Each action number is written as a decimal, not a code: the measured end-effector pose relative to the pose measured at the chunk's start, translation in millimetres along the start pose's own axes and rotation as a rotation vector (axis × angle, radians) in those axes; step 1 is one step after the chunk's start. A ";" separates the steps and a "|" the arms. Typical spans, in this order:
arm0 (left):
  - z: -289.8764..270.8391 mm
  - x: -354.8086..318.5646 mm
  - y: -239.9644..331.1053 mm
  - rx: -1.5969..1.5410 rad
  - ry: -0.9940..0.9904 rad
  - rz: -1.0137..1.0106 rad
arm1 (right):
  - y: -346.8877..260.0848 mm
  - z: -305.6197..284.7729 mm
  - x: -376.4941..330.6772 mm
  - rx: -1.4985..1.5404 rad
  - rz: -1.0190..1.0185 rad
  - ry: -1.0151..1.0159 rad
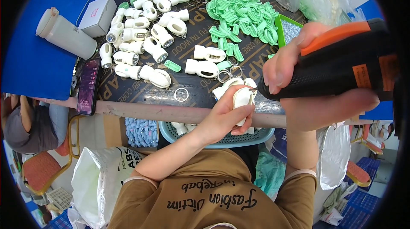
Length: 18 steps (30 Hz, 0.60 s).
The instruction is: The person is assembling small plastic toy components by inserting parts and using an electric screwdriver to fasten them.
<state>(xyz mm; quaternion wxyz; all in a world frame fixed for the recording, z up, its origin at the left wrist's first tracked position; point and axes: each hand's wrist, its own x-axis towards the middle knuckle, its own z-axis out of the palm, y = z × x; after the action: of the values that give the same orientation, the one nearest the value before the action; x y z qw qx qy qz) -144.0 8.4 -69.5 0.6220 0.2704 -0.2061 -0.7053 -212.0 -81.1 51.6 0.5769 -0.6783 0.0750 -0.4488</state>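
My left hand [222,116] is closed around a small white flashlight [242,98] just above the table's near edge. In my right hand [285,64] is a black and orange electric screwdriver [329,69], held level with its tip pointing left. That tip reaches the flashlight's upper right side; whether it sits in a screw cannot be seen. Just beyond my left hand lie other white flashlight parts [228,84], partly hidden by it, and several metal split rings [224,75]. A loose split ring [181,95] lies left of that hand.
Many white flashlights [136,35] cover the left of the table. Green plastic covers [245,15] are heaped at the back, beside a green tray of screws [290,32]. A white bottle [66,33], box [98,15] and phone [89,87] stand left. Below the edge is a basket [205,142].
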 end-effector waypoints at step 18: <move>-0.9 -1.5 -2.3 -0.022 -0.018 -0.044 | 22.9 -20.5 -11.4 0.433 0.010 -0.084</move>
<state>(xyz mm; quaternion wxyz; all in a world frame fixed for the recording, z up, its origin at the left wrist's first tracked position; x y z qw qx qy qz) -145.0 10.2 -71.5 0.6074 0.2615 -0.1982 -0.7234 -223.4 -96.1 24.7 0.7140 -0.5562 -0.0440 -0.4231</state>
